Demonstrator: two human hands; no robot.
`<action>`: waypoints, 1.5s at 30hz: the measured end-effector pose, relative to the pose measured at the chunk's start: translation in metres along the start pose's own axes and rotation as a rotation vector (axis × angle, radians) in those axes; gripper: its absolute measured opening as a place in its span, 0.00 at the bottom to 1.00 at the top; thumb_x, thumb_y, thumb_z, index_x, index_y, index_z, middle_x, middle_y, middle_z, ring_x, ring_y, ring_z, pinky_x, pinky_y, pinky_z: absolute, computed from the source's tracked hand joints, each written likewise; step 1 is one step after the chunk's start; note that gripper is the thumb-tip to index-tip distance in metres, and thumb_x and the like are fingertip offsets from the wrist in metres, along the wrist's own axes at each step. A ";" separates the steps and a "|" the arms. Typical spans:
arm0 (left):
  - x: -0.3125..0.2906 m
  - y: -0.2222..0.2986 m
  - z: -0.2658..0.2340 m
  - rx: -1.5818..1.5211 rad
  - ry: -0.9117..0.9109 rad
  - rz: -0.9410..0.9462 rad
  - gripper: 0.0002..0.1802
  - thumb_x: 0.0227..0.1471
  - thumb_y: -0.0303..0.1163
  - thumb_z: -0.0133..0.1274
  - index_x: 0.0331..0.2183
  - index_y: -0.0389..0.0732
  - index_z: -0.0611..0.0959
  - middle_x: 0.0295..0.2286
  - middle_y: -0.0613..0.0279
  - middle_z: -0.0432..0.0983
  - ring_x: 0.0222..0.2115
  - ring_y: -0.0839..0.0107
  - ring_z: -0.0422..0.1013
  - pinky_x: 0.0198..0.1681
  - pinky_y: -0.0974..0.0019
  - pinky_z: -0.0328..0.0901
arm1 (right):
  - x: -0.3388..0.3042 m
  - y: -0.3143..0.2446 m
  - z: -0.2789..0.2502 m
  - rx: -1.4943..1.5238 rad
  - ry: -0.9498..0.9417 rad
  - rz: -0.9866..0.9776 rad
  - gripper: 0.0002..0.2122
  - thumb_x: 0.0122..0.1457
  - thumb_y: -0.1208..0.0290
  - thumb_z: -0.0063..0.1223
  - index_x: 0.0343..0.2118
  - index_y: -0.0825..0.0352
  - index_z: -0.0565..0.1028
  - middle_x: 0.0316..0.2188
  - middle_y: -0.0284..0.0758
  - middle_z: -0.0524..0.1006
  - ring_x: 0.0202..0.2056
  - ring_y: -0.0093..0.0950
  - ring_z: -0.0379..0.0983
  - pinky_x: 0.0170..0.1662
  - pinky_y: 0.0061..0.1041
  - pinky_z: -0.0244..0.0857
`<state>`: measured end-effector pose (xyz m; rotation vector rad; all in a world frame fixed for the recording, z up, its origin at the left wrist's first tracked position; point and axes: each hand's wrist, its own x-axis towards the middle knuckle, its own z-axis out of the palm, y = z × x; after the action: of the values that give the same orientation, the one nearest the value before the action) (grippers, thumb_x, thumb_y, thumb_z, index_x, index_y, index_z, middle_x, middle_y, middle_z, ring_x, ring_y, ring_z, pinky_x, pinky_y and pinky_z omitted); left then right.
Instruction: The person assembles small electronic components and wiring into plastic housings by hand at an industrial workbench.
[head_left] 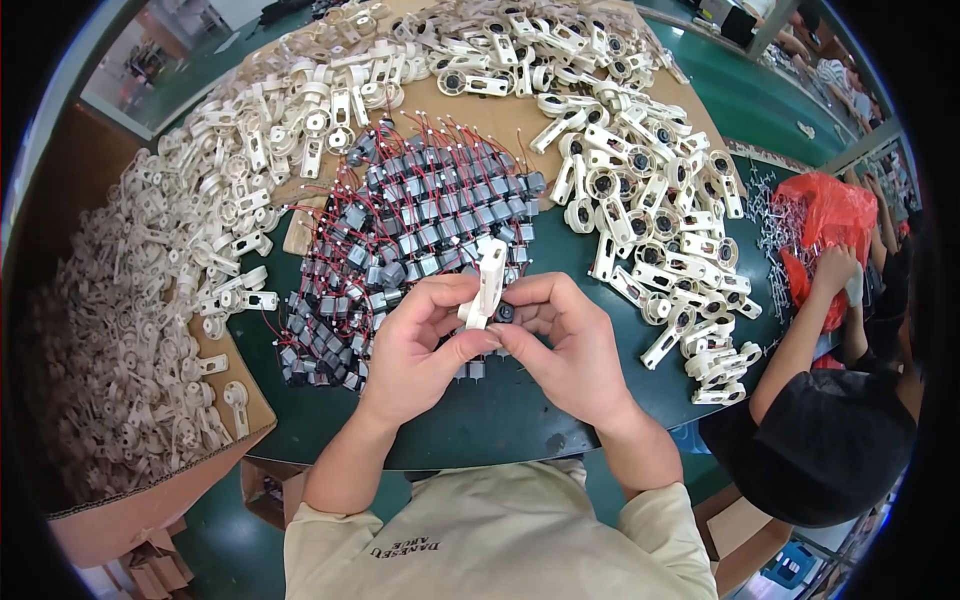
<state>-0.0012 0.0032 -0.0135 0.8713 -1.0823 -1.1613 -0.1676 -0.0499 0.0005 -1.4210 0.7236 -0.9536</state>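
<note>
Partway through this one pc., I'd judge: a cream plastic bracket (490,275) is in hand, w/ a small black round part (504,313) right beside its lower R side; can't tell if it's seated. Done, by the look of it: the brackets w/ black rounds (655,200) spread on the R of the table (480,435). Left: plenty. The cardboard box (253,422) on the L is heaped w/ plain cream brackets (130,340), mostly no black showing, & a big batch of grey motors w/ red wires (455,205) sits mid-table, so stock's far from used up.

Bracket's pos.: between the two hands, over the near part of the motors, approx. upright, slotted end up, clear above the fingers. L hand (420,345): fingers & thumb pinching its lower L side. R hand (570,345): fingers curled by the black part, thumb tip at the bracket's base, close to the L thumb. Both sets grasping the bracket; exact contact behind it hidden.
</note>
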 end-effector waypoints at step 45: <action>0.000 0.008 0.012 0.007 0.075 -0.138 0.19 0.52 0.15 0.50 0.48 0.31 0.71 0.43 0.61 0.63 0.46 0.70 0.68 0.49 0.69 0.65 | 0.005 -0.004 0.004 0.377 -0.043 0.224 0.09 0.58 0.77 0.51 0.39 0.68 0.66 0.33 0.29 0.71 0.33 0.15 0.67 0.36 0.17 0.63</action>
<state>-0.0108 0.0049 -0.0024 0.9995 -0.9781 -1.2295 -0.1625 -0.0525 0.0055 -1.0054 0.6179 -0.8303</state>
